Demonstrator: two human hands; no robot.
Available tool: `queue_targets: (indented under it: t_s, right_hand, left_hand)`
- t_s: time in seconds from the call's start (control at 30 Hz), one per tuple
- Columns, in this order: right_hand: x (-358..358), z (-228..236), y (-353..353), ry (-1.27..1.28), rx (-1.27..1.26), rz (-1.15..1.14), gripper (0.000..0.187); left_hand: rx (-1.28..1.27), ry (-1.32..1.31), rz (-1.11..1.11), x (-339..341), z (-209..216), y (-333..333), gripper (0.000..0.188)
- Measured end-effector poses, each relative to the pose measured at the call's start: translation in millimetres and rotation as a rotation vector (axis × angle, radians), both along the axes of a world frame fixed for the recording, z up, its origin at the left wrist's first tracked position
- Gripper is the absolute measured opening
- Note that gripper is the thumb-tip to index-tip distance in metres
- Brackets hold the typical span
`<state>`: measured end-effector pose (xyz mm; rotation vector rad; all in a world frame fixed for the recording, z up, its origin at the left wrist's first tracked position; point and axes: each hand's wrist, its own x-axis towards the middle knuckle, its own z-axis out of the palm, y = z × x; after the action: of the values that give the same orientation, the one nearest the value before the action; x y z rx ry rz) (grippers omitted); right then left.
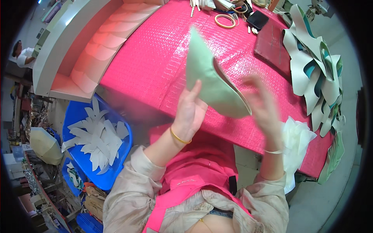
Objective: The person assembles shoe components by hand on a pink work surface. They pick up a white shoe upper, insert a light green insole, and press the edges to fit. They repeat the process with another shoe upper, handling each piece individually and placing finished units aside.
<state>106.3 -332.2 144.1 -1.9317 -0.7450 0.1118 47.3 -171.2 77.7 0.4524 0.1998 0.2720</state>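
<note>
A pale green shoe upper (208, 83) is held up over the pink-covered table, its pointed end upward and a curved opening along its right side. My left hand (190, 108) grips its lower left edge, thumb on the near face and the other fingers partly behind it. Close to the upper's right end is my right hand (264, 106), smeared by motion; whether it touches the piece I cannot tell. At the table's right side hangs a pile of whitish-green shoe uppers (307, 73) with teal linings.
A lit white box (74, 46) with rows of pale pieces stands on the left. Below it, a blue bin (126, 149) holds white strips. On the table (155, 58) lie a dark red slab (272, 52), a black phone (257, 20) and a tape roll (225, 21). Crumpled white plastic (295, 143) hangs near my right arm.
</note>
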Motion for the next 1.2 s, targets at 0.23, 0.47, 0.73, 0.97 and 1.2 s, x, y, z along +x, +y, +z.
queue_targets:
  t_s: [0.23, 0.47, 0.73, 0.97, 1.2]
  right_hand:
    - [-3.5, -29.0, 43.7, -0.274, -0.143, -0.158, 0.018]
    - [1.6, -51.5, 70.1, -0.009, -0.228, 0.104, 0.020]
    - [-8.4, -46.6, 84.9, 0.000, -0.196, 0.161, 0.024]
    - [6.7, -43.2, 97.3, 0.410, -0.106, 0.070, 0.030]
    - [-33.1, -52.5, 93.4, -0.236, -0.212, -0.120, 0.036]
  left_hand:
    - [0.406, 0.108, 0.057, 2.3, -11.8, 45.1, 0.032]
    - [0.556, 0.216, 0.134, 13.4, -2.1, 60.7, 0.022]
    - [0.225, 0.295, 0.110, 21.1, -8.9, 61.2, 0.019]
    - [0.311, 0.099, 0.351, 22.1, -7.8, 35.7, 0.019]
    - [0.329, 0.182, 0.236, 27.7, -6.7, 41.6, 0.018]
